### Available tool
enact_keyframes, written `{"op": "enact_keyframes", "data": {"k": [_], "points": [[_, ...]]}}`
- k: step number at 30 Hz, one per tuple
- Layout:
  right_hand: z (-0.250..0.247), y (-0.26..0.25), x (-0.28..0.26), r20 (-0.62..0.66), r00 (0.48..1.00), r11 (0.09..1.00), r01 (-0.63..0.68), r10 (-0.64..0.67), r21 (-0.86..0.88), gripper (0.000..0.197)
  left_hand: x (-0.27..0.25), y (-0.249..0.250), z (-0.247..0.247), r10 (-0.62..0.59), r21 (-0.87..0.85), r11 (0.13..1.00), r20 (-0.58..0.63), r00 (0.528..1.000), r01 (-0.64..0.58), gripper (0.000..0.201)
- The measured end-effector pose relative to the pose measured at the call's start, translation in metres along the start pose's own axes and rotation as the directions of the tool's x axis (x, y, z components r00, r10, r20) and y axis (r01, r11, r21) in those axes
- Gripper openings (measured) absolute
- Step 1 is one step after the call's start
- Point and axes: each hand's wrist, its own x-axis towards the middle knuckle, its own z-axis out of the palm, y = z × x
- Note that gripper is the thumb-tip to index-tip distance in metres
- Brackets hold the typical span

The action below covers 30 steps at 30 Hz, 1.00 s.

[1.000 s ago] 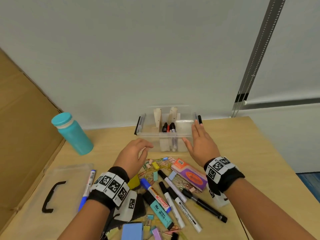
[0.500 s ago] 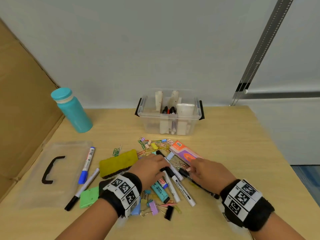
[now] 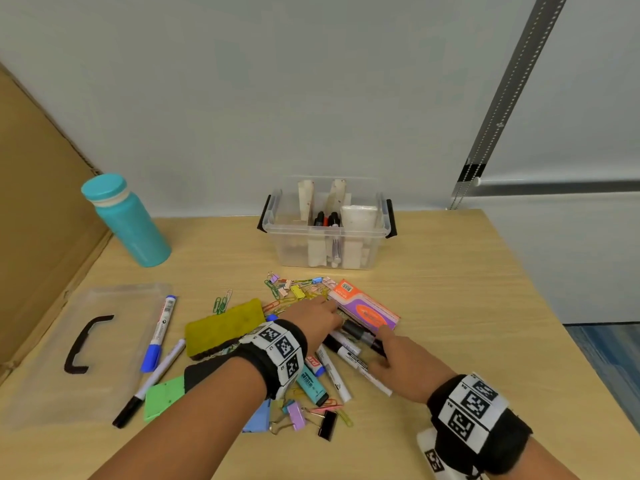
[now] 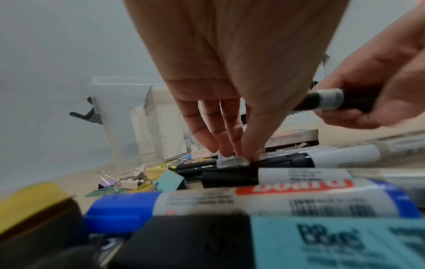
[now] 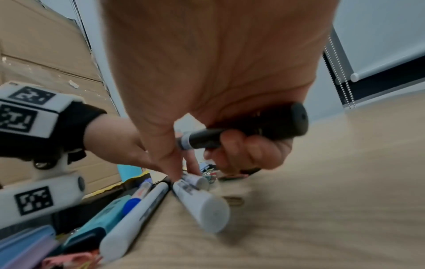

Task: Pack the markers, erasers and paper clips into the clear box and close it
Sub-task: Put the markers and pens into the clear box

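The clear box point(image 3: 325, 233) stands open at the back of the table with markers and white erasers inside. In front of it lies a pile of markers, paper clips point(image 3: 294, 289) and erasers. My left hand point(image 3: 322, 320) reaches down into the pile, and its fingertips point(image 4: 239, 151) pinch a white marker with a black cap point(image 4: 232, 162). My right hand point(image 3: 384, 348) grips a black marker point(image 3: 360, 336) point(image 5: 264, 129), lifted just above the pile. The box's lid point(image 3: 114, 327) lies flat at the left.
A teal bottle point(image 3: 128, 223) stands at the back left beside a cardboard wall point(image 3: 34, 202). A yellow board eraser point(image 3: 225, 327), an orange and purple pack point(image 3: 367, 310), a green eraser point(image 3: 162, 396) and a blue marker point(image 3: 161, 327) lie around the hands.
Both hands came back from the box's rim to the pile. The right hand has taken hold of the black marker and raised it; the left has reached onto a white marker.
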Motion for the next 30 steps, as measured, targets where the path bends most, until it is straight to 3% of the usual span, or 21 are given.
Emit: {"op": "enact_keyframes", "data": {"k": [5, 10, 13, 16, 18, 21, 24, 27, 30], "points": [[0.01, -0.001, 0.006, 0.053, 0.998, 0.986, -0.021, 0.03, -0.163, 0.047, 0.007, -0.005, -0.003, 0.007, -0.046, 0.999, 0.064, 0.998, -0.004, 0.045], [-0.01, -0.001, 0.005, 0.099, 0.994, 0.984, -0.016, 0.034, -0.176, 0.04, 0.008, -0.004, -0.002, 0.002, -0.045, 0.999, 0.078, 0.997, 0.002, 0.038], [-0.041, -0.005, 0.002, 0.114, 0.993, 0.985, -0.004, 0.024, -0.171, 0.035, 0.005, -0.002, -0.002, 0.007, -0.029, 1.0, 0.025, 1.0, -0.006, 0.031], [-0.072, -0.01, 0.002, 0.107, 0.994, 0.983, 0.007, 0.013, -0.183, 0.017, 0.0, -0.008, -0.006, -0.027, -0.072, 0.997, -0.048, 0.998, 0.024, 0.032], [-0.089, -0.014, 0.003, 0.084, 0.996, 0.993, 0.027, -0.018, -0.118, 0.022, -0.007, -0.014, -0.016, -0.092, -0.153, 0.985, -0.105, 0.99, 0.075, 0.029], [-0.11, -0.02, 0.007, -0.026, 0.996, 0.995, 0.091, -0.09, 0.041, 0.016, -0.029, -0.023, -0.036, -0.147, -0.269, 0.958, -0.179, 0.973, 0.096, 0.029], [-0.122, -0.027, 0.019, -0.284, 0.949, 0.978, 0.176, -0.139, 0.108, 0.01, -0.057, -0.028, -0.057, -0.152, -0.321, 0.946, -0.314, 0.937, 0.046, 0.023], [-0.127, -0.034, 0.043, -0.504, 0.858, 0.967, 0.204, -0.102, 0.153, 0.013, -0.07, -0.035, -0.078, -0.094, -0.235, 0.972, -0.482, 0.871, -0.026, 0.021], [-0.126, -0.038, 0.074, -0.549, 0.835, 0.98, 0.143, -0.043, 0.141, 0.02, -0.059, -0.047, -0.099, 0.019, -0.073, 0.994, -0.595, 0.803, -0.078, 0.021]]}}
